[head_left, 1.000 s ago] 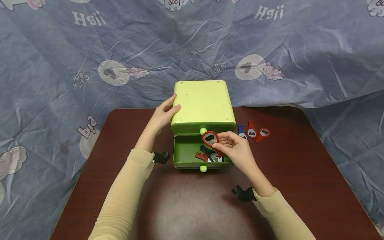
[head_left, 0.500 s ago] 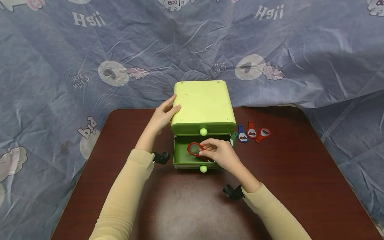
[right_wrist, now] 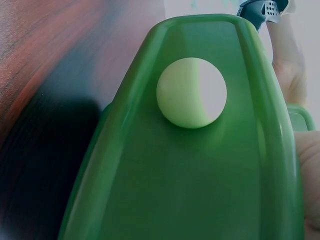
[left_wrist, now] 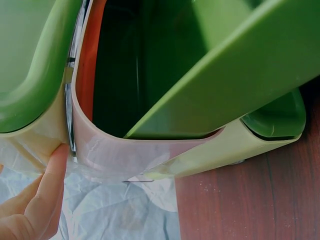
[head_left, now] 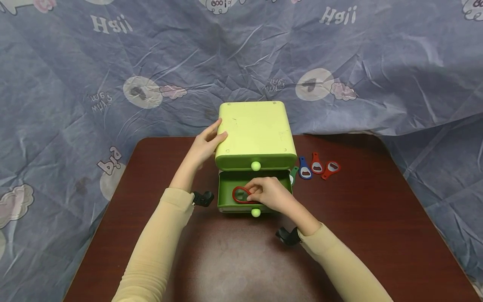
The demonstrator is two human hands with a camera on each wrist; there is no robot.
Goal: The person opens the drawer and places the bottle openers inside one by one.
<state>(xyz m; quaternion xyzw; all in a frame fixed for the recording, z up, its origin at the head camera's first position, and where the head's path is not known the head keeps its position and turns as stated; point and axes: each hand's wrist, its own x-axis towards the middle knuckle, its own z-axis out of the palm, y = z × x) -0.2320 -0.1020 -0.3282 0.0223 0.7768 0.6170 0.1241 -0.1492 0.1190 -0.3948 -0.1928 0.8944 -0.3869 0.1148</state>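
Note:
A small yellow-topped green drawer cabinet (head_left: 253, 128) stands on the table with its middle drawer pulled out; the drawer's front (right_wrist: 185, 170) fills the right wrist view. In the head view my left hand (head_left: 203, 146) rests against the cabinet's left side, fingers fairly straight, thumb at the top edge. The fingers (left_wrist: 50, 182) touch the side wall in the left wrist view. Inside the open drawer (head_left: 226, 184), my right hand (head_left: 269, 193) pinches a red bottle opener (head_left: 234, 194), its round end pointing left. The hand hides the other openers in the drawer.
Right of the cabinet lie a blue bottle opener (head_left: 305, 168), two red bottle openers (head_left: 316, 163) and a partly hidden green bottle opener (head_left: 293, 173). A wrinkled printed cloth (head_left: 211, 54) hangs behind the dark red table (head_left: 362, 201).
My right hand has moved left and down with the red bottle opener, from above the open drawer to inside it. The left hand has stayed in place.

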